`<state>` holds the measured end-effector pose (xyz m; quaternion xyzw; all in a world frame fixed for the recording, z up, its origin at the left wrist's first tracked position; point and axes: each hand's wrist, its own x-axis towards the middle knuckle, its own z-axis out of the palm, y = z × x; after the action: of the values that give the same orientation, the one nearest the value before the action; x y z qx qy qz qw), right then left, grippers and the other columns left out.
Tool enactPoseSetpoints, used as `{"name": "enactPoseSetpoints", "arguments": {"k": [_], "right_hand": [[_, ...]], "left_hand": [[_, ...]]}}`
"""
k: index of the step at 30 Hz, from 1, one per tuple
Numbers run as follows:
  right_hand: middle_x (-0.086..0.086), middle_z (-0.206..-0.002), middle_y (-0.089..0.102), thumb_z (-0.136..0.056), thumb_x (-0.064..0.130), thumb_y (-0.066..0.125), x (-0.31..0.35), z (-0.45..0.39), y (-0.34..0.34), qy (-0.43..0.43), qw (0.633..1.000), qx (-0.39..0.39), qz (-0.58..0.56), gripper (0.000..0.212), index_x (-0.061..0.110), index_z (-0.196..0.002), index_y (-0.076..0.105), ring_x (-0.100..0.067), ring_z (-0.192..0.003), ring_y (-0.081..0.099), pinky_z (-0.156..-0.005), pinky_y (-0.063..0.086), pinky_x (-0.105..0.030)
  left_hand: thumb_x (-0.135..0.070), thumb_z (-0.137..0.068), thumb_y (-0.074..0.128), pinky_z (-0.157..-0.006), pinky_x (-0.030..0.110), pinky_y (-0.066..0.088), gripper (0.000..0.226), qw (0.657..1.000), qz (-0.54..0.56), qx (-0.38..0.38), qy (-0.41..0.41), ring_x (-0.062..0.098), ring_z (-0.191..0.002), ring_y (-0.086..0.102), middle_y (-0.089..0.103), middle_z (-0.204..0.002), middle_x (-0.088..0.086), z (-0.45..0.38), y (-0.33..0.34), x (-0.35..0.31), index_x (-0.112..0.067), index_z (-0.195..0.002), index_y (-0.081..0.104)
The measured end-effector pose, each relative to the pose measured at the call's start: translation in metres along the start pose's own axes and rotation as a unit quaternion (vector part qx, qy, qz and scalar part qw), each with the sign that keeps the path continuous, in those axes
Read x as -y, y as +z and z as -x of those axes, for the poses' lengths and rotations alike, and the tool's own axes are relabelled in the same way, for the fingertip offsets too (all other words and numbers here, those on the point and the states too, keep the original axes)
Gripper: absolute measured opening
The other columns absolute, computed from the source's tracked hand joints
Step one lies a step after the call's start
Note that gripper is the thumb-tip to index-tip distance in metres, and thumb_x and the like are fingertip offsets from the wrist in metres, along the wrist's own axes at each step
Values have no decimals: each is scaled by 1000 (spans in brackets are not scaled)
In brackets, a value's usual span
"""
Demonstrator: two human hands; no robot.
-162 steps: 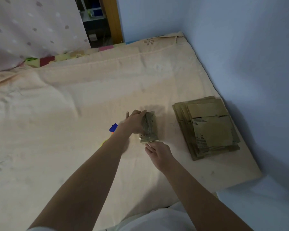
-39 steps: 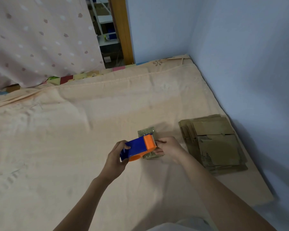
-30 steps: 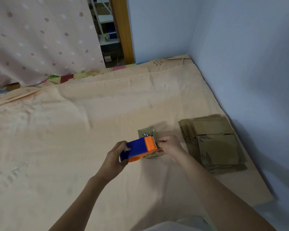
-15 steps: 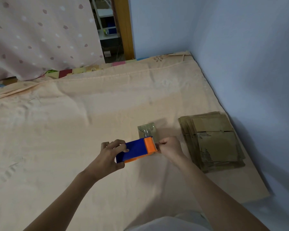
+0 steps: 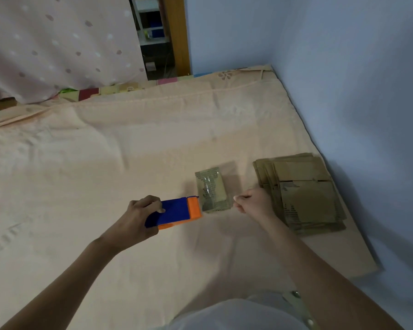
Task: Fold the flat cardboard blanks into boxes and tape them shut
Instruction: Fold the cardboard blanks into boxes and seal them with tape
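bed sheet (image 5: pixel 105 163): soft and wrinkled, gives under load; poor backing for pressing tape, so a box is best braced by hand
blank stack (image 5: pixel 303 191): flat cardboard blanks piled just right of the small box, near the wall-side edge of the sheet; judged light and stiff in plane but prone to creasing at the scored folds; top blank best lifted by a free edge, since a grab at the pile would likely fan it
small box (image 5: pixel 212 191): folded flat-ish packet lying on the sheet, taken as the landmark; glossy strip seen on its top face, read as tape; judged very light, easily shoved or dented; to be held by the side edges, tape face left clear
tape dispenser (image 5: pixel 174 211): blue body, orange front end, just left of the small box, orange end almost touching its near-left corner; rigid plastic, gripped safely round the body; cutter not visible
left hand (image 5: pixel 138 217): fingers and thumb wrapped round the dispenser's blue body
right hand (image 5: pixel 255 202): just right of the small box, overlapping the stack's left edge in view; fingers curled, thumb against forefinger as if pinching; tape end between them cannot be made out
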<state>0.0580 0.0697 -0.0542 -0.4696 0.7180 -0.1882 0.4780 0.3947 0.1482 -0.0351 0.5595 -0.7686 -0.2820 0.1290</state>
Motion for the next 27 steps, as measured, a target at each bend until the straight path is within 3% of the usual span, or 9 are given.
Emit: {"name": "enactPoseSetpoints", "arguments": {"k": [3, 7, 19, 27], "right_hand": [[-4, -70, 75, -89, 14, 74, -6, 2, -3, 0, 1000, 8, 8, 16, 4, -77, 79, -14, -58, 67, -74, 62, -39], [0, -66, 74, -88, 19, 75, -7, 0, 1, -18, 999, 2, 39, 20, 13, -70, 79, -19, -61, 71, -76, 61, -44], [7, -64, 73, -88, 25, 73, -11, -8, 9, 1, 995, 8, 95, 26, 21, -62, 74, -14, -59, 71, -73, 61, -41], [8, -64, 73, -86, 30, 72, -24, -14, 12, 5, 993, 7, 116, 25, 23, -62, 74, -15, -63, 71, -71, 61, -43]], "left_hand": [[-14, -66, 65, -89, 29, 37, 46, 1000, 1, 6, -11, -1, -95, 49, 49, -115, -18, 2, 3, 3, -35, -103, 49], [-11, -67, 66, -90, 27, 35, 53, 1000, 0, 16, -23, -2, -95, 48, 48, -114, -18, 2, 7, 5, -42, -102, 41], [-9, -69, 70, -87, 32, 40, 46, 999, -13, 32, -30, 7, -89, 49, 51, -113, -15, -5, 20, 16, -33, -99, 46], [-8, -71, 65, -94, 33, 31, 44, 997, -34, 61, -37, 8, -93, 49, 49, -115, -15, -14, 32, 16, -32, -101, 45]]}}
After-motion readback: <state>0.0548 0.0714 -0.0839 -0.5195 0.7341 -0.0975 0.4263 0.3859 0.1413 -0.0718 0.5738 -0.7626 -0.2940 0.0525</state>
